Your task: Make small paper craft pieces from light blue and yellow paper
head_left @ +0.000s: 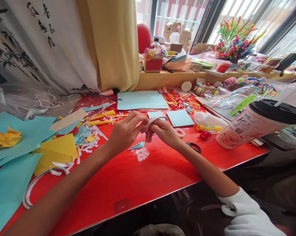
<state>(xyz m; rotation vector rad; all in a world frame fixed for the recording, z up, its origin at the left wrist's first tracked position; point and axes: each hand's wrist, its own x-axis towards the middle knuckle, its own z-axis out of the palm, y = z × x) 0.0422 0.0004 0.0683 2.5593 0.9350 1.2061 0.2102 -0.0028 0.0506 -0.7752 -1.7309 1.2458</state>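
Over the middle of the red table (143, 177), my left hand (125, 131) and my right hand (164, 131) meet. Both pinch a thin white paper strip (155, 120) that arcs between their fingertips. Just below the hands lie a small folded light-blue paper piece (137, 146) and a patch of white paper crumbs (142, 153). A small roll of tape (179, 132) lies right of my right hand, and black scissor handles (194, 147) sit by my right wrist.
Blue sheets (141, 99) and yellow sheets (55, 151) and paper scraps cover the left and back of the table. A lidded drink cup (256, 124) stands at the right edge beside a yellow glue stick (209, 128). The windowsill holds craft clutter. A curtain (108, 42) hangs behind.
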